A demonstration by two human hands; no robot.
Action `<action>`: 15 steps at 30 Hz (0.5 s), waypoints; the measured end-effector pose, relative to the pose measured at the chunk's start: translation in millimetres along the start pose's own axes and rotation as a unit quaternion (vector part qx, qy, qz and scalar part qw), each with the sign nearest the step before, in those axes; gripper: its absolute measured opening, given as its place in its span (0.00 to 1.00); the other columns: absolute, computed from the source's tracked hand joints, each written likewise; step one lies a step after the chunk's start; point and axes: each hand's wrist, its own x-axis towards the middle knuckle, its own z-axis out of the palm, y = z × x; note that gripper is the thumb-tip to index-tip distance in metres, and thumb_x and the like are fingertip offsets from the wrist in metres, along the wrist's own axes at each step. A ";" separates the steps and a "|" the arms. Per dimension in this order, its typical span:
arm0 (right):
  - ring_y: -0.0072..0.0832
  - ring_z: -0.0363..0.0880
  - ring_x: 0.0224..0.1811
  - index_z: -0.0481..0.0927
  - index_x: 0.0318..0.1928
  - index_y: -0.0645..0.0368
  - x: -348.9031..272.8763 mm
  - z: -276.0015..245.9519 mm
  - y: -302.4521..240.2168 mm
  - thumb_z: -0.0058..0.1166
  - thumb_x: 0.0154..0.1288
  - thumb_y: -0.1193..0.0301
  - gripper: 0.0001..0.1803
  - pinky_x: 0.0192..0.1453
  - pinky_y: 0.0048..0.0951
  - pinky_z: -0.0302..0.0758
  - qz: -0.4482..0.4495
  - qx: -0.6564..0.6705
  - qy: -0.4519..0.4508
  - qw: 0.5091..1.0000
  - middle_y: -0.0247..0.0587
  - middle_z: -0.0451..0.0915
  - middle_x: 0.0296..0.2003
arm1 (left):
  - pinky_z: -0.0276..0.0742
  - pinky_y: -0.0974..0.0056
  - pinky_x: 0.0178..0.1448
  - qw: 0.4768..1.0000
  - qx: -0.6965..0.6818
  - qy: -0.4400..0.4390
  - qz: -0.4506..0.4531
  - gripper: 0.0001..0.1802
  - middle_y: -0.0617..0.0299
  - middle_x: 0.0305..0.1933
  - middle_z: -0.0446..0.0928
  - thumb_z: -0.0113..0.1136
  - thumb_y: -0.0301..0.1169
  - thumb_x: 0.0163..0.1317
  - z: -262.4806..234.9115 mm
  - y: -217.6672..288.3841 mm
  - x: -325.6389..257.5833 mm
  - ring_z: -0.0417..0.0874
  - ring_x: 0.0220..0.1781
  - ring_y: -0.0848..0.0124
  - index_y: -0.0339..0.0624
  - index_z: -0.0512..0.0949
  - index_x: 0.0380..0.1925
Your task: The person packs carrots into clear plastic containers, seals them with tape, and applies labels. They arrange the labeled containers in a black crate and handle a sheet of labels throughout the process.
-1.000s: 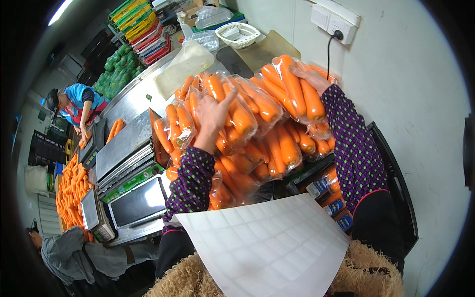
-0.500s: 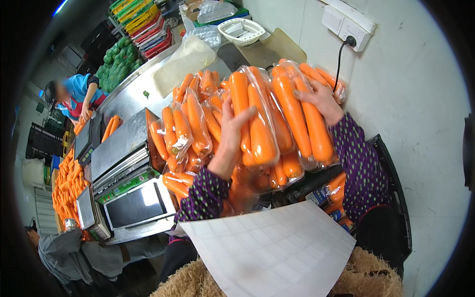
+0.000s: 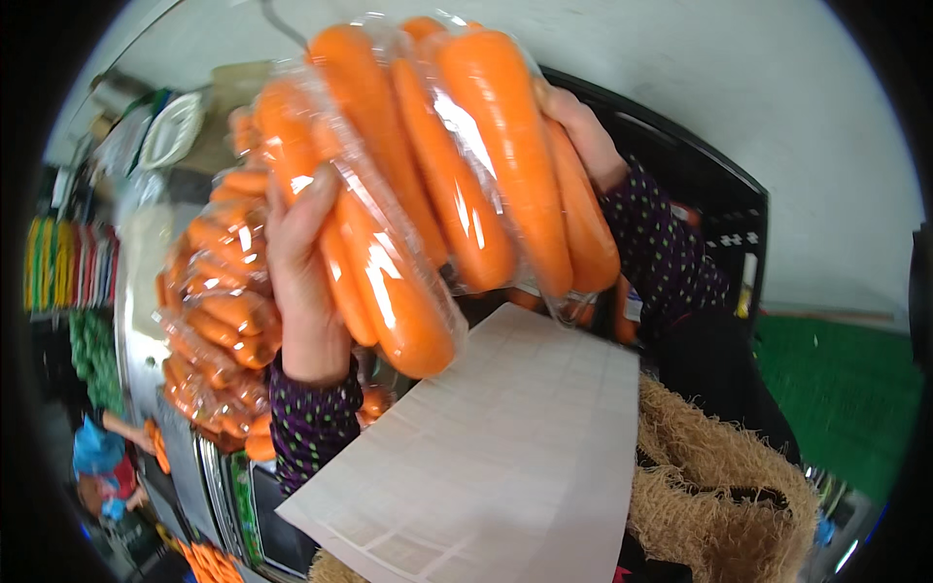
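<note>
Several bags of large carrots (image 3: 505,146), wrapped in clear plastic, are squeezed side by side between my two hands. My left hand (image 3: 309,282) grips the left end of the row, its thumb lying on the front of the nearest bag. At the far right end my right hand (image 3: 583,131) presses in, with most of its fingers hidden behind the carrots. The row is held up in front of me, tilted. Below it, a white sheet of labels or paper (image 3: 496,457) lies across my front, its print too blurred to read.
More bagged carrots (image 3: 228,311) are heaped on the metal table to the left. A black plastic crate (image 3: 671,146) stands at the right by the wall, holding some packs. A white basket (image 3: 173,131) is at the back left. Another person (image 3: 102,466) works at far left.
My hands have lifted the row of bagged carrots off the heap and brought it closer. The view has turned right, showing more of the black crate and a green floor.
</note>
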 end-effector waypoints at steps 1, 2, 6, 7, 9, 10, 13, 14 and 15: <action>0.24 0.79 0.49 0.70 0.59 0.65 -30.7 -13.2 -7.9 0.49 0.71 0.60 0.24 0.53 0.26 0.77 -0.015 -0.011 0.058 0.998 0.39 0.78 0.51 | 0.82 0.63 0.45 0.998 0.032 -0.013 -0.053 0.23 0.57 0.46 0.77 0.57 0.27 0.61 3.5 -24.7 15.5 0.82 0.42 0.67 0.37 0.68 0.57; 0.25 0.79 0.50 0.69 0.61 0.64 -55.9 -17.6 -8.6 0.48 0.71 0.60 0.25 0.54 0.27 0.77 -0.023 -0.012 0.089 0.996 0.40 0.77 0.52 | 0.81 0.62 0.46 0.995 0.055 -0.024 -0.081 0.24 0.58 0.45 0.77 0.59 0.28 0.61 0.5 -52.2 28.0 0.82 0.44 0.67 0.38 0.68 0.57; 0.30 0.78 0.55 0.66 0.64 0.60 -150.4 -79.6 -5.8 0.48 0.71 0.58 0.27 0.59 0.31 0.76 0.002 0.059 0.251 0.966 0.43 0.76 0.56 | 0.78 0.63 0.53 0.976 0.041 -0.098 -0.192 0.31 0.59 0.50 0.75 0.68 0.30 0.56 39.2 -173.0 67.1 0.80 0.47 0.66 0.37 0.67 0.58; 0.31 0.78 0.56 0.66 0.64 0.60 -168.2 -95.3 -3.3 0.49 0.71 0.57 0.28 0.60 0.32 0.76 0.005 0.082 0.265 0.961 0.44 0.75 0.57 | 0.78 0.62 0.53 0.967 0.018 -0.125 -0.221 0.36 0.55 0.52 0.74 0.71 0.30 0.53 37.0 -205.7 80.0 0.80 0.48 0.64 0.34 0.65 0.60; 0.32 0.78 0.55 0.67 0.64 0.60 -198.4 -126.7 8.7 0.50 0.70 0.58 0.28 0.59 0.33 0.77 -0.012 0.134 0.302 0.944 0.45 0.76 0.57 | 0.79 0.62 0.51 0.964 0.068 -0.098 -0.237 0.40 0.52 0.52 0.74 0.72 0.31 0.51 39.7 -258.0 97.9 0.80 0.47 0.63 0.33 0.62 0.62; 0.33 0.78 0.54 0.68 0.63 0.60 -203.4 -135.5 13.5 0.51 0.70 0.57 0.28 0.59 0.34 0.77 -0.018 0.128 0.339 0.932 0.46 0.77 0.55 | 0.79 0.61 0.50 0.962 0.095 -0.084 -0.243 0.42 0.50 0.53 0.73 0.73 0.31 0.50 41.0 -282.9 106.9 0.80 0.47 0.62 0.33 0.61 0.63; 0.33 0.79 0.51 0.71 0.60 0.62 -207.0 -170.5 36.4 0.58 0.65 0.57 0.29 0.57 0.33 0.76 0.015 0.103 0.406 0.908 0.45 0.79 0.51 | 0.82 0.58 0.49 0.957 0.164 -0.063 -0.231 0.49 0.44 0.53 0.72 0.74 0.29 0.47 39.3 -305.7 123.2 0.81 0.48 0.58 0.31 0.53 0.66; 0.33 0.79 0.51 0.71 0.60 0.63 -201.8 -180.9 49.7 0.60 0.64 0.58 0.30 0.57 0.33 0.75 0.016 0.051 0.415 0.908 0.45 0.79 0.50 | 0.82 0.57 0.49 0.954 0.186 -0.053 -0.231 0.50 0.44 0.53 0.72 0.74 0.29 0.47 39.0 -306.6 123.9 0.81 0.49 0.57 0.31 0.52 0.66; 0.32 0.79 0.50 0.72 0.59 0.63 -199.2 -187.7 65.4 0.61 0.62 0.58 0.30 0.57 0.32 0.75 0.019 0.002 0.426 0.904 0.45 0.79 0.49 | 0.83 0.55 0.50 0.952 0.205 -0.049 -0.222 0.51 0.43 0.53 0.73 0.73 0.26 0.46 43.5 -302.9 118.2 0.81 0.50 0.55 0.30 0.50 0.66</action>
